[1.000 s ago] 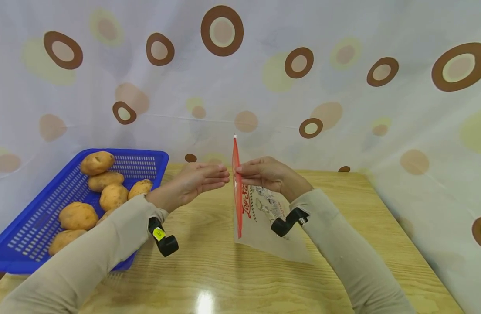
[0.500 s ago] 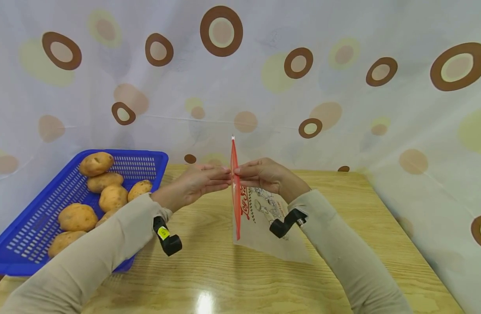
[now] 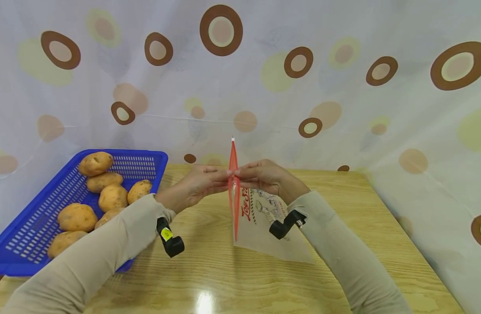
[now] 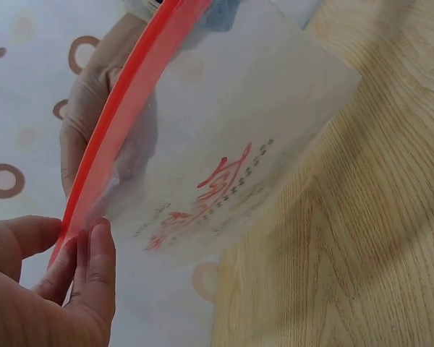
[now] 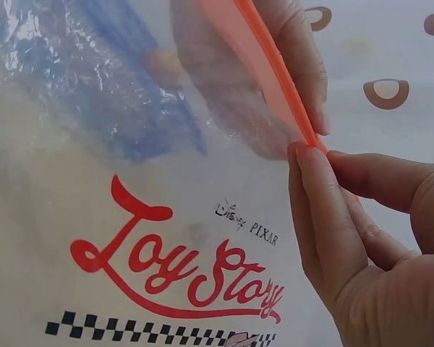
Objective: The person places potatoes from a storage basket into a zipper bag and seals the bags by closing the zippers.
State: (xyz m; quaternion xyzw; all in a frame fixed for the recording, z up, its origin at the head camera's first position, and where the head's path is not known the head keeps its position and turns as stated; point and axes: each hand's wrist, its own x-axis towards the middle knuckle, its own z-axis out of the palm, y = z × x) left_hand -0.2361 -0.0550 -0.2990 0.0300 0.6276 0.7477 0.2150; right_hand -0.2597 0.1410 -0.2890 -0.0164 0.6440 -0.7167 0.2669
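Observation:
A clear zipper bag (image 3: 260, 226) with a red top strip hangs on edge between the two hands, low over the table. Its strip bows apart into a narrow gap in the head view. "Toy Story" lettering and a checkered line show on its side (image 5: 188, 260) in the right wrist view. The left hand (image 3: 195, 183) pinches the strip's left side between thumb and fingers. On the opposite side, the right hand (image 3: 265, 176) pinches the strip with thumb and fingertips. Both hands' fingertips meet near the strip's middle.
At the left, a blue plastic basket (image 3: 156, 163) holds several potatoes (image 3: 113, 198), partly behind the left sleeve. The wooden table (image 3: 209, 270) lies under both arms. A spotted curtain (image 3: 264, 100) stands behind and at the right side.
The left hand has moved right to the bag and now grips its strip. The red strip has spread slightly apart. The right hand has hardly moved.

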